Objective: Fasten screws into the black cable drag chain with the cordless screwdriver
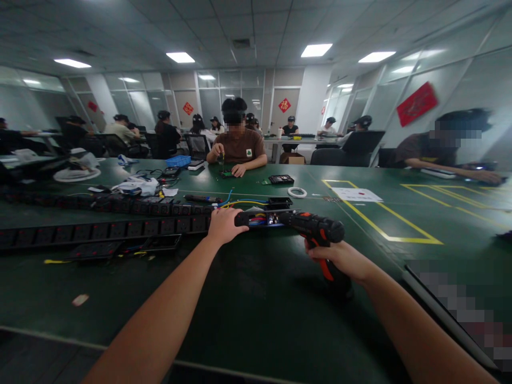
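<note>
A long black power strip (120,229) with a row of sockets lies across the green table. My left hand (226,226) is closed around it near its right end. Past my fingers the strip is uncovered, and coloured wires (258,218) show inside. My right hand (334,258) grips a black and orange cordless drill (320,229) by its handle. The drill's nose points left at the strip's open end; whether its tip touches anything is too small to tell. Blue and yellow wires (244,202) lie just behind the strip.
Below the strip are loose black covers (96,249). A second black strip (132,204) lies behind it, beside a white bundle (140,186). Farther back are a white ring (297,192), a paper sheet (356,194) and a blue basket (178,161). A person (238,144) works opposite.
</note>
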